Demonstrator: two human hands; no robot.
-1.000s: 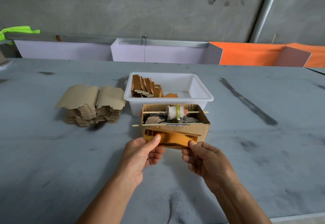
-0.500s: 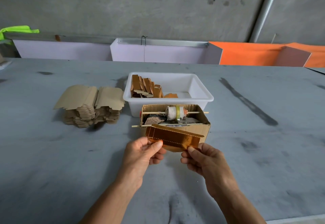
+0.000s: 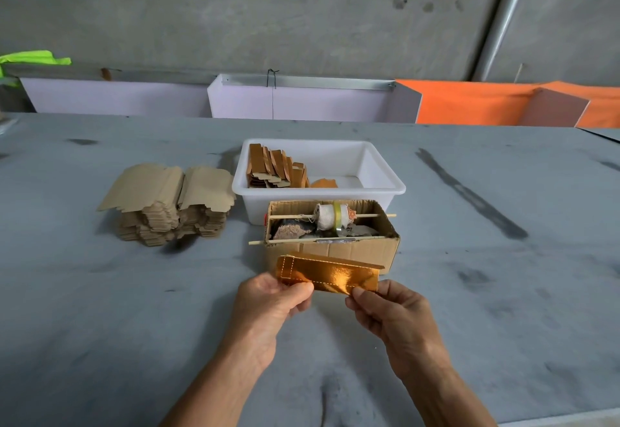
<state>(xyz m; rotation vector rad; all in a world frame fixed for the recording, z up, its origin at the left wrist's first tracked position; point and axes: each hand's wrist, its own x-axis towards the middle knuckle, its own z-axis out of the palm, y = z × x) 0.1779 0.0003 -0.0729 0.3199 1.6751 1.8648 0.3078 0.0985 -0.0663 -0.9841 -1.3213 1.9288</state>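
Note:
A shiny gold foil card piece (image 3: pixel 330 274) with dashed fold lines is held in the air just in front of a brown cardboard box (image 3: pixel 360 250). My left hand (image 3: pixel 268 306) pinches its lower left edge between thumb and fingers. My right hand (image 3: pixel 392 312) pinches its lower right edge. The card lies nearly flat, gold face towards me, with one narrow flap folded back along its top. The box holds a roll of tape and cloth (image 3: pixel 330 217) threaded on a thin stick.
A white plastic tub (image 3: pixel 382 175) behind the box holds several folded gold-brown cards (image 3: pixel 276 166). A stack of flat brown card blanks (image 3: pixel 167 203) lies to the left on the grey table (image 3: pixel 100 309). Lilac and orange panels stand along the far edge.
The gold card has been turned and flattened between both hands, its shiny face now towards me. Both hands kept their pinch at its lower corners.

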